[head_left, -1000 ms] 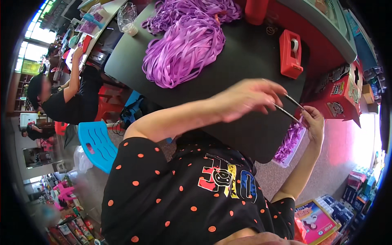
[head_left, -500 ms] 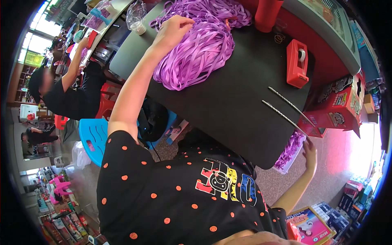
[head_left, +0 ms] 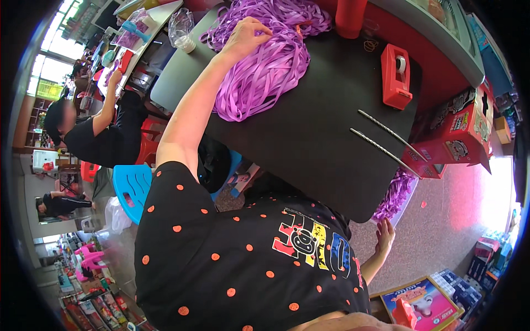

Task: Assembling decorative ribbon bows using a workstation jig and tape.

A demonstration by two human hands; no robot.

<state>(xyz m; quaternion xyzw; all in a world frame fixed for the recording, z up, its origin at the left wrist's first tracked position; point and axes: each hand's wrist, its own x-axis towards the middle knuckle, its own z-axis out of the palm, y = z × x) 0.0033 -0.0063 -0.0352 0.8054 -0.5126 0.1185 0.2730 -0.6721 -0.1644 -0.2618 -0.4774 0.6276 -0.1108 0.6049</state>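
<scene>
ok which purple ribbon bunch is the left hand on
The big heap of purple ribbon on the black table; the left hand rests on it. The smaller bunch hangs below the table's edge, untouched.

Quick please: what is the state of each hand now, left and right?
Left hand: fingers curled into the purple ribbon pile; firm grip cannot be told.
Right hand: open, holding nothing, below the black table edge.

Glossy purple plastic-looking ribbon [head_left: 265,66] is heaped at the upper centre on a smooth, matt black table [head_left: 309,149]. Two twisted metal rods [head_left: 386,140] glint right of centre, beside a shiny red plastic tape dispenser [head_left: 396,76].
</scene>
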